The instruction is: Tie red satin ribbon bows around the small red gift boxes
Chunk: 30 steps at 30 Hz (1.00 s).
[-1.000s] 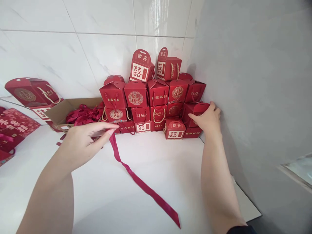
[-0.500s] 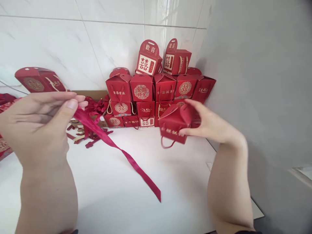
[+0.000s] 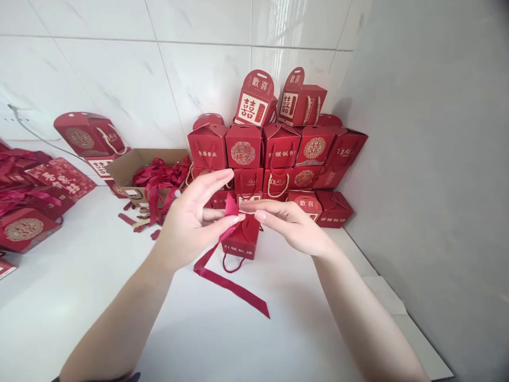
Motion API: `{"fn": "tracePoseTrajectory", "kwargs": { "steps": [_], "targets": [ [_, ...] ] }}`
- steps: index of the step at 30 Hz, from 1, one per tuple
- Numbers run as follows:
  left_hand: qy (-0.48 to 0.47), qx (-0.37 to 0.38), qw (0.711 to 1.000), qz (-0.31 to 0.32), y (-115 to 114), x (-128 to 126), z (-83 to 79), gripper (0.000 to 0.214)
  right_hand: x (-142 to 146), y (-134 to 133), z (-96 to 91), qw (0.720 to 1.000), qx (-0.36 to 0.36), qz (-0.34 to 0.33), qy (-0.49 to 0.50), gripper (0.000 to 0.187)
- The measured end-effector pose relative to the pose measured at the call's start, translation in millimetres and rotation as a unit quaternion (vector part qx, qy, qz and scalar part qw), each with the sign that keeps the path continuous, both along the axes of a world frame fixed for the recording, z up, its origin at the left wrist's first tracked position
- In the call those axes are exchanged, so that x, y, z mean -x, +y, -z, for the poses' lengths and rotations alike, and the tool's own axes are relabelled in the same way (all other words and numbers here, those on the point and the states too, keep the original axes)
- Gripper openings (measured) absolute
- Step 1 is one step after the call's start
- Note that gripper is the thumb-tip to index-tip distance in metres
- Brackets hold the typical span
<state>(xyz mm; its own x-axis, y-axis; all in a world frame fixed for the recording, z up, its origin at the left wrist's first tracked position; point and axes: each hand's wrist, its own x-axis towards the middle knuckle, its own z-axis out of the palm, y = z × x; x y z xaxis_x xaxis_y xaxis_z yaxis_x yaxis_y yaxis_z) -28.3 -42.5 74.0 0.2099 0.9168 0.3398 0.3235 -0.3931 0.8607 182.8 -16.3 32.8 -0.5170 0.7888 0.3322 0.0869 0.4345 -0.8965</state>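
Two hands: left hand point(image 3: 189, 223) pinches glossy satin ribbon point(image 3: 230, 281); right hand point(image 3: 290, 223) narrow, fingertips on same ribbon.
Box: square red card gift box point(image 3: 240, 245), cord handle point(image 3: 233, 265) hanging, beneath hands, mid-front on white counter point(image 3: 79, 297), near stacked boxes point(image 3: 242, 151).

Surface: a white countertop point(image 3: 79, 302) in my view, meeting the wall in a corner.
Back corner: stacked red gift boxes point(image 3: 278, 159) with rope handles.
Left of the stack: an open cardboard box point(image 3: 127, 172) of crimson ribbons, loose red strips point(image 3: 133, 220) just in front.
Far left: more red boxes point(image 3: 24, 229).
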Motion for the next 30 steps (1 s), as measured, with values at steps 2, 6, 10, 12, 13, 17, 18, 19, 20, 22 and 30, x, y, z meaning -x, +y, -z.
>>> {"fn": "tracePoseTrajectory", "kwargs": {
  "steps": [2, 6, 10, 12, 13, 17, 18, 19, 20, 22, 30],
  "targets": [
    [0.005, 0.015, 1.0, 0.013, 0.1, -6.8, 7.1, 0.067, 7.1, -8.8, -4.6, 0.998, 0.027, 0.023, 0.053, 0.027],
    [0.016, 0.044, 0.999, 0.021, 0.4, -14.0, 17.2, 0.071, 19.0, -10.9, 0.2, 0.994, 0.03, 0.048, 0.093, 0.019],
    [0.065, 0.129, 0.988, 0.059, -0.2, -10.2, 16.8, 0.052, 4.6, -6.3, -8.4, 0.966, 0.051, 0.133, 0.218, 0.018],
    [0.128, 0.188, 0.964, 0.136, -4.2, -6.7, 12.9, 0.03, -15.9, -5.9, -19.9, 0.935, 0.042, 0.218, 0.277, 0.014],
    [0.155, 0.213, 0.946, 0.19, -7.3, -5.1, 10.5, 0.023, -28.5, -6.6, -26.2, 0.915, 0.037, 0.264, 0.302, 0.013],
    [0.228, 0.257, 0.83, 0.44, -20.1, 0.0, 0.9, 0.02, -78.2, -12.6, -44.9, 0.843, 0.004, 0.35, 0.409, 0.016],
    [0.25, 0.247, 0.808, 0.473, -20.8, 1.1, -0.6, 0.022, -86.6, -13.8, -46.5, 0.831, -0.015, 0.352, 0.43, 0.016],
    [0.273, 0.226, 0.803, 0.48, -19.8, 2.2, -1.2, 0.023, -92.1, -14.5, -46.7, 0.826, -0.03, 0.361, 0.431, 0.013],
    [0.296, 0.199, 0.816, 0.455, -16.7, 3.2, -0.9, 0.023, -94.7, -14.4, -45.6, 0.827, -0.046, 0.374, 0.416, 0.009],
    [0.335, 0.126, 0.874, 0.329, -4.9, 4.6, 3.6, 0.023, -91.2, -11.9, -39.6, 0.853, -0.072, 0.394, 0.334, 0.007],
    [0.392, -0.032, 0.916, 0.078, 56.2, 7.7, 58.9, 0.037, -25.3, 14.7, 7.6, 0.984, 0.067, 0.141, -0.079, 0.028]
  ]
}}
